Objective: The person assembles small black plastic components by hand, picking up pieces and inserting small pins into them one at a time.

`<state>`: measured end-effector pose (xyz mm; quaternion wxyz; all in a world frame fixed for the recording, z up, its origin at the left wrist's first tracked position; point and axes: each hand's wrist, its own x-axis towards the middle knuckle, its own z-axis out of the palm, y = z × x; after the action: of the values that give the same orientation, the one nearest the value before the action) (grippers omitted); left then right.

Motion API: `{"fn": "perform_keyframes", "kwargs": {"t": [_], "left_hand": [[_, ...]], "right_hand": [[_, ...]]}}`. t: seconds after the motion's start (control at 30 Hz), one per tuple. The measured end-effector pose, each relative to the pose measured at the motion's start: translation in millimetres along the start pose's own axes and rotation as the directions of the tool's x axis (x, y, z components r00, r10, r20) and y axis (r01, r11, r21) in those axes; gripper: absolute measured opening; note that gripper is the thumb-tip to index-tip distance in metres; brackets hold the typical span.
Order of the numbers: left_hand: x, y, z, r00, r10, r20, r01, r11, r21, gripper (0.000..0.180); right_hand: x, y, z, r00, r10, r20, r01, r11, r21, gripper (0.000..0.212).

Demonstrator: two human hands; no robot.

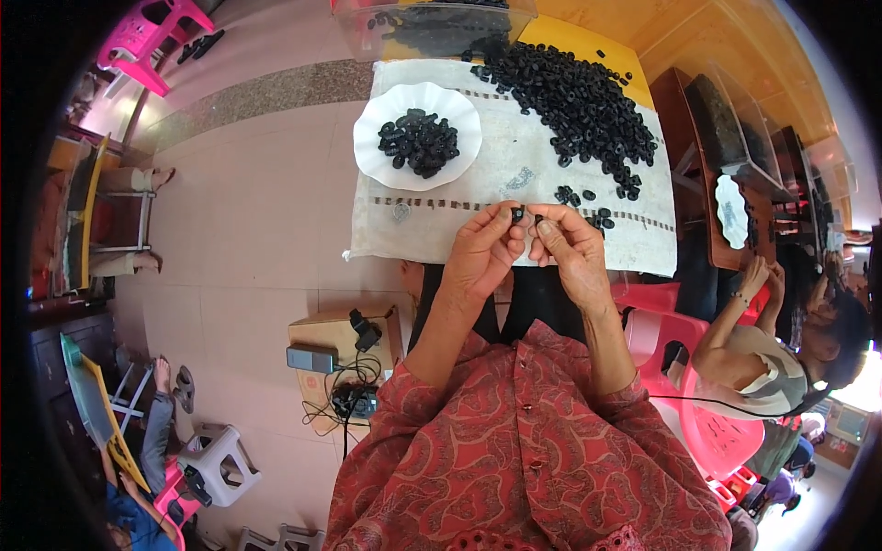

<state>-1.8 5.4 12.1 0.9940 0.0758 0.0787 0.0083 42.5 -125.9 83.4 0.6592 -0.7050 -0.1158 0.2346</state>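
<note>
Close together over the front edge of the cloth-covered table, both hands pinch small black pieces. My left hand (485, 243) grips a small black part (517, 214) between thumb and fingertips. In my right hand (571, 253), thumb and forefinger close on another small black part (538, 219), almost touching the first. Further left on the white cloth (432, 234) stands a white scalloped plate (371, 147) bearing a heap of black parts (421, 142). A large spread of loose black rings (579, 106) covers the far right of the table, with several strays near my right hand.
A clear bin (441, 32) of black parts stands at the far edge. On the floor to the left, a cardboard box (317, 331) carries cables and a grey device (312, 359). Pink chairs (707, 432) and a person (763, 358) at another table are on the right.
</note>
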Motion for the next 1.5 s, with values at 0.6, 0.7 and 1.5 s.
{"fn": "perform_keyframes", "kwargs": {"t": [0.6,0.7,1.5], "left_hand": [[1,-12,1,0.998,-0.004,0.057,0.003,1.0,0.003,0.019],[2,-15,-3,0.998,0.011,0.056,-0.012,1.0,0.021,0.019],[-2,-21,3,0.991,0.133,0.006,-0.13,0.953,0.274,0.02]], "right_hand": [[-6,3,-8,0.998,-0.013,-0.062,0.017,0.997,0.069,0.016],[-6,6,-8,0.997,-0.025,-0.068,0.029,0.997,0.065,0.016],[-10,6,1,0.974,-0.077,-0.215,0.09,0.995,0.052,0.01]]}}
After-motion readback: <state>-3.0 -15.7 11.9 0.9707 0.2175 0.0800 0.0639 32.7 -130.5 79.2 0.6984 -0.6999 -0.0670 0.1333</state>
